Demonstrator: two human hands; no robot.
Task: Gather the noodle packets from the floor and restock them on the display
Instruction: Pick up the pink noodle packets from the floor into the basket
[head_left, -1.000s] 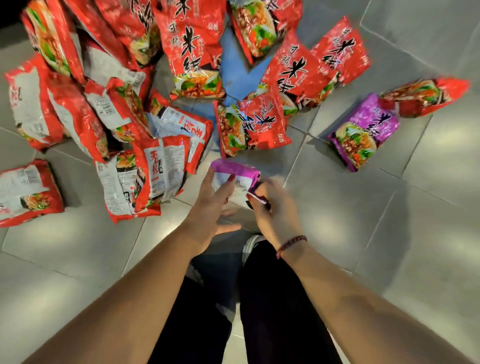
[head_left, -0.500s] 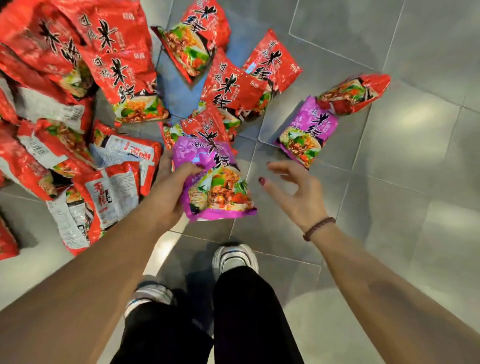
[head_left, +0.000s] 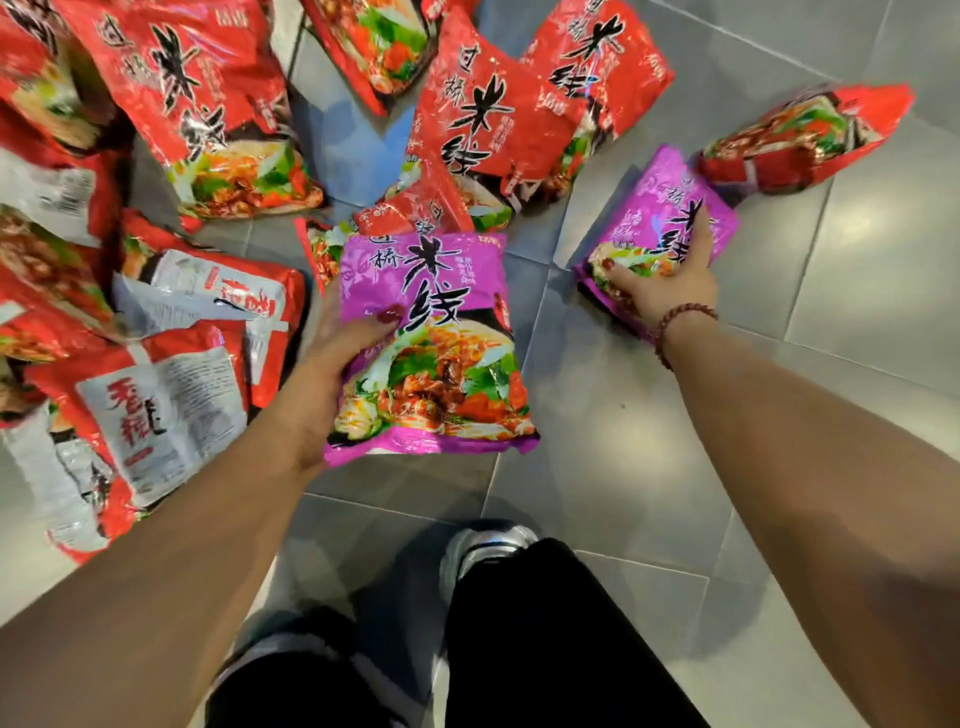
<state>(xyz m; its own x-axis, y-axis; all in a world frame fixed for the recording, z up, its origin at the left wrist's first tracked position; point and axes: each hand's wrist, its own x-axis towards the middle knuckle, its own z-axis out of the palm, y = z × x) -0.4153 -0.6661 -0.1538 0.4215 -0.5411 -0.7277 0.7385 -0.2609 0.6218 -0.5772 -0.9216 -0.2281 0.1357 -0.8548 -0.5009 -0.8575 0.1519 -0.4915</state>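
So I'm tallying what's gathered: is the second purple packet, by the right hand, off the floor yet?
Not yet: second purple packet lies on the floor, right hand pressed on it.

Grey tiled floor (head_left: 857, 291); noodle packets (head_left: 208, 104) scattered.

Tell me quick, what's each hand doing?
Left hand: closed on a purple noodle packet, held up.
Right hand: grabbing a second purple packet on the floor.
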